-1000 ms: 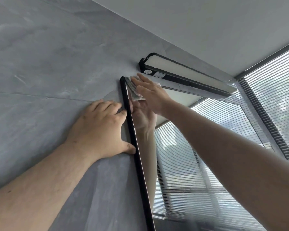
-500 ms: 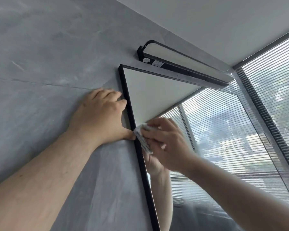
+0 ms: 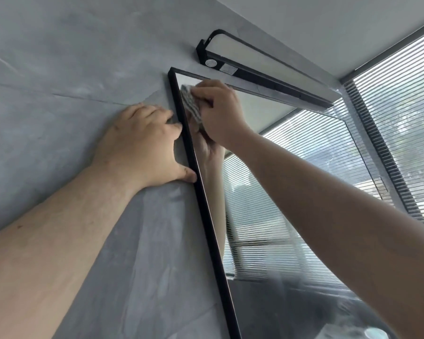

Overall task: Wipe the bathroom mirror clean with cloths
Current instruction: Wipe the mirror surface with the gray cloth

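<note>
Small grey-white patterned cloth [image 3: 192, 106] pressed on glass at upper-left corner of black-framed rectangular wall mirror [image 3: 267, 228], just inside frame, near black bar lamp [image 3: 255, 60]. Right hand [image 3: 220, 112] grip closed round cloth, fingers curled over it. Left hand [image 3: 145, 145] flat on grey stone-look wall [image 3: 59, 69], thumb touching frame's outer edge, holds nothing. Mirror's long axis runs down from grip; most glass lies below and right of cloth. Right hand nearer, so next stroke likely down along left frame. Smears: can't tell, reflection busy.
</note>
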